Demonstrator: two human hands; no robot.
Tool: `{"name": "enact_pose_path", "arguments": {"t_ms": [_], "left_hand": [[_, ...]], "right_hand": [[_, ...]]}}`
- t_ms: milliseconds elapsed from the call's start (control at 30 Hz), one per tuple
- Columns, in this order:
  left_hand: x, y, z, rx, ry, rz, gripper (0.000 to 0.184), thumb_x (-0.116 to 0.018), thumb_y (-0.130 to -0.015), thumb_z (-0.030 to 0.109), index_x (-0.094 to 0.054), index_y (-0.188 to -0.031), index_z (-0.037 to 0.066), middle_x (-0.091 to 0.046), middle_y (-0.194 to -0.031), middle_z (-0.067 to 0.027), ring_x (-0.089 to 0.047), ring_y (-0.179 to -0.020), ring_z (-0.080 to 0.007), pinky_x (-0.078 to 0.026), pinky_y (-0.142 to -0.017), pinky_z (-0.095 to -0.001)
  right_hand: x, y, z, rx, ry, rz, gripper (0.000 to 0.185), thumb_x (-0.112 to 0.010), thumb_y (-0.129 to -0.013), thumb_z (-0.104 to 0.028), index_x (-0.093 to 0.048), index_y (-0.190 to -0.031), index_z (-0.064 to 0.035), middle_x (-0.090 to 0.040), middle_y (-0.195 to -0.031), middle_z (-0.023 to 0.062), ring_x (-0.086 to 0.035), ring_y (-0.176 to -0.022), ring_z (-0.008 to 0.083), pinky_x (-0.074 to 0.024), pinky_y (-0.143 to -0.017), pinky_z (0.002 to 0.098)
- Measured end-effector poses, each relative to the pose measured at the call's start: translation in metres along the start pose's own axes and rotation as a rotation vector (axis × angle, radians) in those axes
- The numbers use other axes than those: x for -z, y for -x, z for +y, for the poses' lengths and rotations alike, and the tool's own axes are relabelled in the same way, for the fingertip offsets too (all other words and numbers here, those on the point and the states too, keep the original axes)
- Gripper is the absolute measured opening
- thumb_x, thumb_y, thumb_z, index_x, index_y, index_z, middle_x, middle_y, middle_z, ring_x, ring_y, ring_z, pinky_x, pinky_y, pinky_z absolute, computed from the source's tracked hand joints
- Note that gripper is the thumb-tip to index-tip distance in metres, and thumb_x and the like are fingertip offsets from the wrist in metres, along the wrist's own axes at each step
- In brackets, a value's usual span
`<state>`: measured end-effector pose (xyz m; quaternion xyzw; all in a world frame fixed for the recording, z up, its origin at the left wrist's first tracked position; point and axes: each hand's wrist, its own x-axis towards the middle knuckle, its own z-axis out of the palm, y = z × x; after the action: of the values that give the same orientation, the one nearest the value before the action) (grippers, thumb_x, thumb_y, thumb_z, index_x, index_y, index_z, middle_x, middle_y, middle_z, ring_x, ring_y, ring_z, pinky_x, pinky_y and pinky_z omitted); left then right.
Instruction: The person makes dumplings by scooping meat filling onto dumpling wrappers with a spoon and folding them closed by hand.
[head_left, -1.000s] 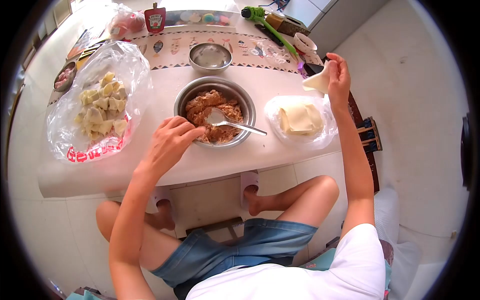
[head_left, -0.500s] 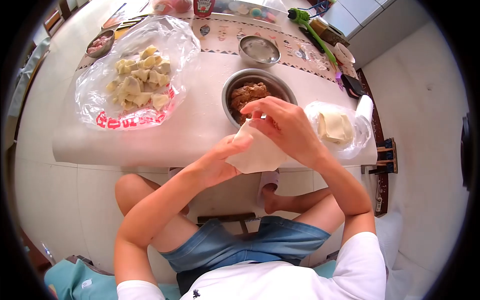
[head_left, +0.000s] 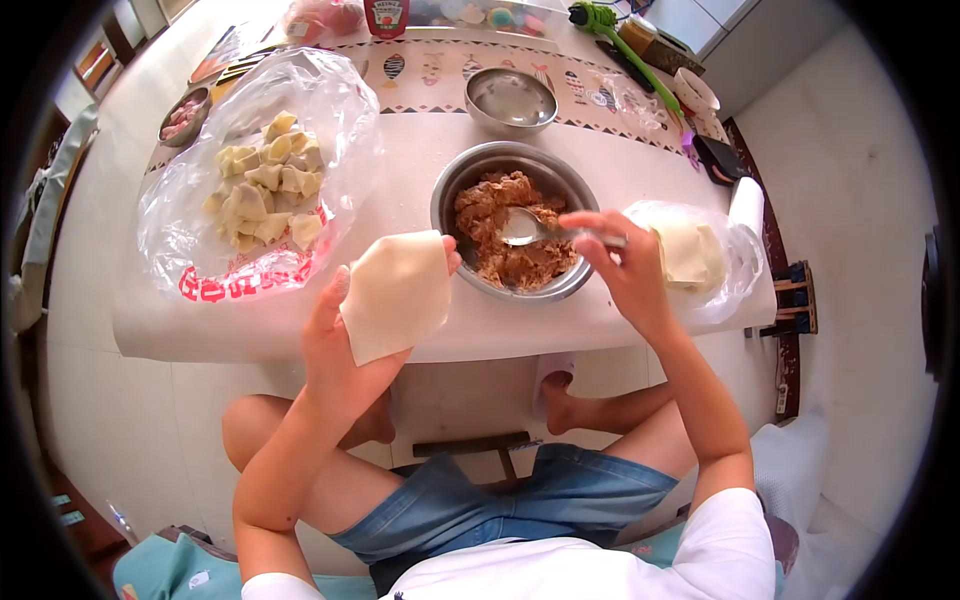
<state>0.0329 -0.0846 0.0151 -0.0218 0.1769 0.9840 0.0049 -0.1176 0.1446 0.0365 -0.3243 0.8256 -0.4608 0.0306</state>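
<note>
My left hand (head_left: 345,355) is held palm up at the table's front edge with a square wonton wrapper (head_left: 398,297) lying across it; thumb and fingertips show at the wrapper's sides. My right hand (head_left: 635,275) grips a metal spoon (head_left: 522,228) by its handle. The spoon's head rests on brown minced filling (head_left: 485,215) inside a steel bowl (head_left: 438,205). Beside the right hand, a stack of wrappers (head_left: 690,252) sits in a clear plastic bag. To the left, folded wontons (head_left: 265,190) are piled on another plastic bag (head_left: 345,110).
Behind the filling bowl stands a smaller metal bowl (head_left: 510,100). A small bowl of pinkish pieces (head_left: 184,118) is at the far left. Along the back are a ketchup bottle (head_left: 386,18) and a green-handled item (head_left: 640,75). A white roll (head_left: 746,207) lies at right.
My left hand has moved left with the wrapper, which now lies flat on the palm. My right hand has let go of the wrapper, moved right and taken hold of the spoon.
</note>
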Motion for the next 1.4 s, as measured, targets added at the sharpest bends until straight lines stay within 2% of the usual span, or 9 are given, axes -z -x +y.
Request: {"name": "enact_pose_path", "arguments": {"t_ms": [200, 433, 667, 767, 867, 967, 1133, 1333, 1400], "left_hand": [[0.017, 0.014, -0.030, 0.079, -0.131, 0.489, 0.050, -0.029, -0.096, 0.028, -0.031, -0.132, -0.006, -0.041, -0.133, -0.0212, -0.039, -0.125, -0.0300, -0.030, -0.106, -0.0384], [0.010, 0.005, -0.038, 0.140, -0.035, 0.410, 0.047, -0.032, -0.096, 0.028, -0.037, -0.129, -0.005, -0.046, -0.129, -0.0183, -0.043, -0.122, -0.0283, -0.030, -0.106, -0.0385], [0.000, 0.010, -0.034, 0.051, -0.080, 0.531, 0.043, -0.038, -0.095, 0.030, -0.043, -0.125, -0.001, -0.051, -0.124, -0.0122, -0.046, -0.118, -0.0252, -0.032, -0.105, -0.0383], [-0.002, 0.020, -0.026, 0.001, -0.004, 0.458, 0.046, -0.035, -0.095, 0.032, -0.040, -0.128, -0.001, -0.048, -0.127, -0.0133, -0.045, -0.120, -0.0263, -0.031, -0.105, -0.0386], [-0.024, 0.013, -0.016, 0.074, 0.172, 0.214, 0.052, -0.027, -0.096, 0.034, -0.033, -0.133, -0.003, -0.041, -0.134, -0.0158, -0.039, -0.125, -0.0276, -0.027, -0.107, -0.0391], [-0.036, 0.007, -0.005, 0.037, 0.200, 0.000, 0.057, -0.019, -0.096, 0.035, -0.024, -0.136, -0.006, -0.034, -0.139, -0.0181, -0.032, -0.130, -0.0281, -0.023, -0.109, -0.0396], [-0.020, -0.001, 0.000, -0.063, 0.197, 0.132, 0.057, -0.019, -0.096, 0.034, -0.025, -0.136, -0.007, -0.035, -0.138, -0.0200, -0.033, -0.130, -0.0286, -0.022, -0.110, -0.0408], [-0.026, 0.003, -0.005, 0.045, 0.191, 0.147, 0.050, -0.029, -0.097, 0.038, -0.041, -0.128, 0.000, -0.050, -0.126, -0.0115, -0.046, -0.117, -0.0242, -0.031, -0.103, -0.0397], [-0.025, 0.004, -0.006, 0.081, 0.157, 0.112, 0.051, -0.029, -0.096, 0.039, -0.041, -0.128, 0.000, -0.050, -0.125, -0.0109, -0.047, -0.116, -0.0242, -0.032, -0.102, -0.0391]], "right_hand": [[0.012, 0.017, -0.016, 0.380, 0.296, -0.015, 0.015, -0.062, -0.080, -0.006, -0.066, -0.095, -0.0048, -0.063, -0.081, 0.0096, -0.058, -0.064, 0.0192, -0.0475, -0.055, 0.0301], [-0.019, 0.035, -0.016, 0.531, 0.272, -0.069, 0.022, -0.062, -0.076, -0.001, -0.065, -0.097, -0.0055, -0.062, -0.079, 0.0100, -0.059, -0.066, 0.0213, -0.0490, -0.061, 0.0296], [-0.001, 0.055, -0.030, -0.135, -0.425, 0.208, 0.039, -0.042, -0.096, -0.029, -0.063, -0.099, 0.0039, -0.063, -0.079, 0.0063, -0.058, -0.068, 0.0128, -0.0477, -0.058, 0.0244], [-0.001, 0.077, -0.050, 0.027, -0.401, 0.247, 0.029, -0.049, -0.094, -0.023, -0.064, -0.099, 0.0016, -0.062, -0.082, 0.0079, -0.059, -0.065, 0.0148, -0.0500, -0.061, 0.0263], [-0.017, 0.077, -0.050, 0.779, 0.243, 0.027, 0.018, -0.057, -0.087, -0.014, -0.065, -0.098, -0.0024, -0.061, -0.092, 0.0100, -0.059, -0.070, 0.0170, -0.0522, -0.067, 0.0288], [-0.044, 0.071, -0.035, 1.041, 0.447, -0.011, 0.021, -0.063, -0.079, -0.009, -0.065, -0.100, -0.0072, -0.059, -0.101, 0.0099, -0.059, -0.079, 0.0187, -0.0531, -0.071, 0.0312], [-0.026, 0.083, -0.037, 0.990, 0.474, 0.036, 0.019, -0.060, -0.083, -0.014, -0.063, -0.100, -0.0071, -0.061, -0.100, 0.0095, -0.058, -0.079, 0.0183, -0.0526, -0.072, 0.0307], [-0.011, 0.067, -0.079, 0.177, -0.525, 0.100, 0.022, -0.050, -0.091, -0.013, -0.064, -0.096, 0.0029, -0.064, -0.078, 0.0142, -0.060, -0.063, 0.0169, -0.0516, -0.061, 0.0283], [-0.017, 0.059, -0.077, 0.247, -0.379, 0.060, 0.021, -0.049, -0.091, -0.011, -0.063, -0.097, 0.0046, -0.064, -0.079, 0.0134, -0.060, -0.064, 0.0169, -0.0498, -0.058, 0.0268]]}}
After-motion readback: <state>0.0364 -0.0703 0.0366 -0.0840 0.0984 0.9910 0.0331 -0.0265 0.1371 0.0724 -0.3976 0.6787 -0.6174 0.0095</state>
